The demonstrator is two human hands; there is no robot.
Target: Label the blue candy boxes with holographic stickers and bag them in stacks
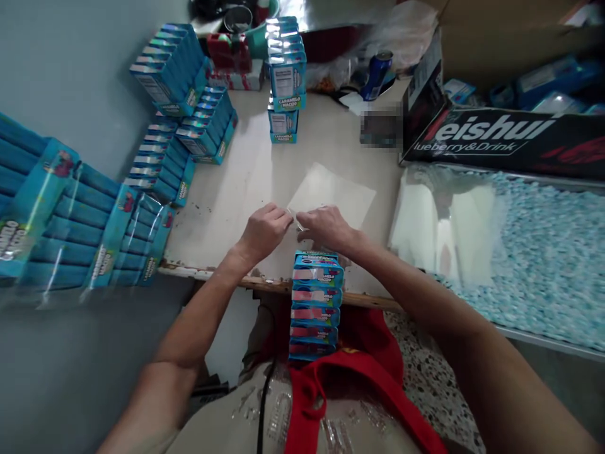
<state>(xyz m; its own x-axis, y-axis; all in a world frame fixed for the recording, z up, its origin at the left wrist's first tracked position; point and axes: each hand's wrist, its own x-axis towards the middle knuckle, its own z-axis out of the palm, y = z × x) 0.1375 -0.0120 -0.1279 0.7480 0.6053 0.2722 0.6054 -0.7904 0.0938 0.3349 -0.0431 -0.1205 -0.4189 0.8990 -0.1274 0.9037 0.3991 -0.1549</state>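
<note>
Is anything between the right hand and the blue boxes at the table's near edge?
Nothing visible stands between the right hand and the blue boxes; the pale sheet lies on the hand's far side.

Your pale worktable, loaded at the back and left.
In front of you the tabletop (236, 195) is off-white, dotted with dark specks toward its left side, and its near edge (269, 285) shows worn wood. A pale square sheet (338, 192) lies flat near the middle. Behind it you have a tray of blue boxes (283, 126) with another tray stacked on top; at the back left, more trays (205, 126) stand grouped together. A blue can (377, 75) stands at the back right, beside a dark printed carton (472, 135) whose footing you cannot see.
</note>
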